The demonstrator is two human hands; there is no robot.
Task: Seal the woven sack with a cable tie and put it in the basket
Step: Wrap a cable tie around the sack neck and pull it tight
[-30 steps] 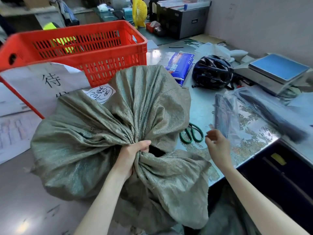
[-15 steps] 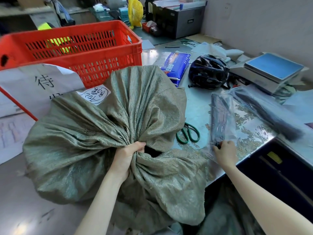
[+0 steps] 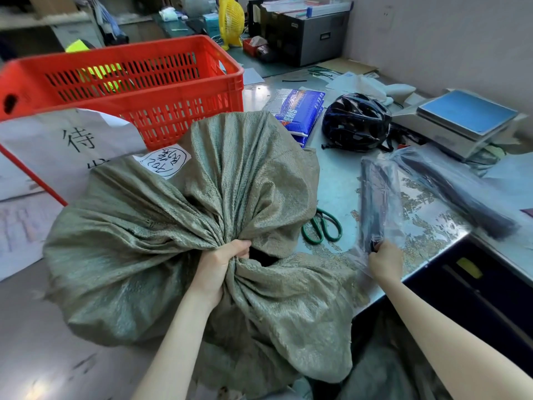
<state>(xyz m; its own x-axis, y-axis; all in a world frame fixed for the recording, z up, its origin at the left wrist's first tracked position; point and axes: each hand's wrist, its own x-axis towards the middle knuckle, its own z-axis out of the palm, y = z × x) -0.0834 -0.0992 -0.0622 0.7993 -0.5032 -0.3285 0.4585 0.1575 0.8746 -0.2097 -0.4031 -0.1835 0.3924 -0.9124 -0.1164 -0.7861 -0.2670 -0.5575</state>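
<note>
A bulky grey-green woven sack (image 3: pixel 138 255) lies on the table, its mouth bunched together. My left hand (image 3: pixel 219 267) squeezes the gathered neck of the sack. A clear plastic bag of black cable ties (image 3: pixel 377 203) lies to the right of it. My right hand (image 3: pixel 385 259) pinches the near end of the black ties at that bag's opening. The red plastic basket (image 3: pixel 178 111) stands behind the sack, and a white paper sign hangs on its front.
Green-handled scissors (image 3: pixel 321 226) lie between the sack and the tie bag. A second bag of black ties (image 3: pixel 458 194), a black helmet (image 3: pixel 356 122), a blue packet (image 3: pixel 302 111) and a scale (image 3: pixel 464 116) sit further right. The table edge (image 3: pixel 427 267) runs just beyond my right hand.
My right hand has moved from above the table down to the near end of the tie bag and closed on the ties. My left hand has kept its grip on the sack's neck.
</note>
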